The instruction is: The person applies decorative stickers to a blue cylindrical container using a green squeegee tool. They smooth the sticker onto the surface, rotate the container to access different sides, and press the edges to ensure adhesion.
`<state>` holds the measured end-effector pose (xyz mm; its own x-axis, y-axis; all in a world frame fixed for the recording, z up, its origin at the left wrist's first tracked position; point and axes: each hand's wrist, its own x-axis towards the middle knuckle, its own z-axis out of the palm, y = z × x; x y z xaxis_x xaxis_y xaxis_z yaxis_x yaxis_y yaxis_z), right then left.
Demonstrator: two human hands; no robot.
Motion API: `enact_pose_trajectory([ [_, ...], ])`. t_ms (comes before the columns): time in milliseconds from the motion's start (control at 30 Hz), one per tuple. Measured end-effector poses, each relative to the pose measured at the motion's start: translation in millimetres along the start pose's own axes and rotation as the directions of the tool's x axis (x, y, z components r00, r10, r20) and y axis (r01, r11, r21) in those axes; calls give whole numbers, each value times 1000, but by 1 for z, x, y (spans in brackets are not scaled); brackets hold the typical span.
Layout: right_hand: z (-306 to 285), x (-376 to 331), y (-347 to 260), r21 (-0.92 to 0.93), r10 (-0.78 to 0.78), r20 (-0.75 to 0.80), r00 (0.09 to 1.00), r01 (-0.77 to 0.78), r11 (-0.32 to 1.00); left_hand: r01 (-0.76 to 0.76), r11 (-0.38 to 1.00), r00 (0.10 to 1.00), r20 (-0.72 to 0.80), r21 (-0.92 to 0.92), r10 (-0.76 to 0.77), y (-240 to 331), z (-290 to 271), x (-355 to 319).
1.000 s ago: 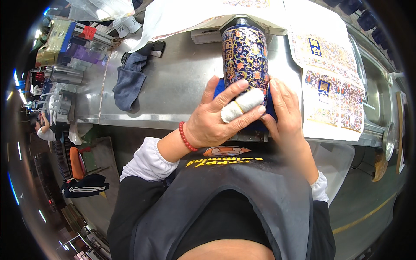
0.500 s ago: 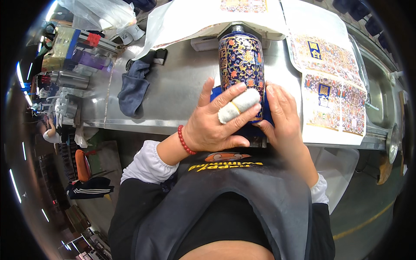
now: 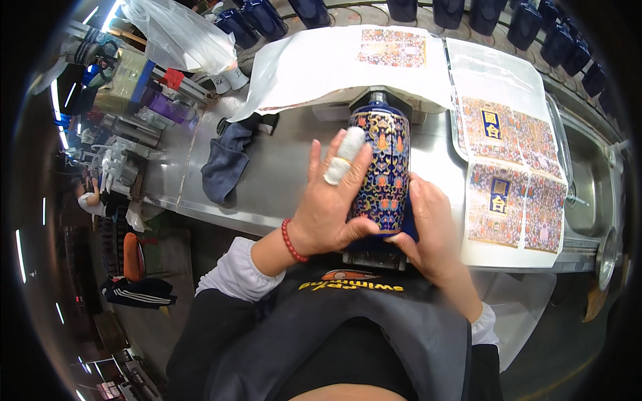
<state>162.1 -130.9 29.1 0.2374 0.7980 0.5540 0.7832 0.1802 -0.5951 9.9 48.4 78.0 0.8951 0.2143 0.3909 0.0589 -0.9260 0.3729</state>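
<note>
A dark blue bottle (image 3: pixel 382 170) with a dense floral pattern in gold, red and orange lies in front of me, its neck pointing away. My left hand (image 3: pixel 328 197) rests along its left side with fingers stretched and spread, the thumb near the base. One finger of that hand is wrapped in a white cloth cover (image 3: pixel 344 157) with a yellow band. My right hand (image 3: pixel 431 224) holds the lower right side of the bottle, fingers along the wall and thumb at the base. The stand beneath the bottle is mostly hidden.
Sheets of floral printed labels (image 3: pixel 511 180) lie on the right of the metal table (image 3: pixel 281 180), and another white sheet (image 3: pixel 321 63) lies beyond the bottle. A grey-blue cloth (image 3: pixel 226 164) sits at left. Blue bottles (image 3: pixel 485 15) line the back. A sink (image 3: pixel 585 180) is at far right.
The bottle shows a different part of its pattern, so it has turned. My left hand has shifted from over its front to its left side. The whole view has tilted toward the back bottles.
</note>
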Motion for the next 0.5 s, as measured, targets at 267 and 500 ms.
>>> enact_pose_trajectory([
  [267,-1,1,0,-20,5,42,999,-4,1000,16,995,999,48,94,-21,-6,-6,22],
  [500,-2,2,0,1,14,52,999,-14,1000,-17,978,995,96,207,-3,-5,-3,33],
])
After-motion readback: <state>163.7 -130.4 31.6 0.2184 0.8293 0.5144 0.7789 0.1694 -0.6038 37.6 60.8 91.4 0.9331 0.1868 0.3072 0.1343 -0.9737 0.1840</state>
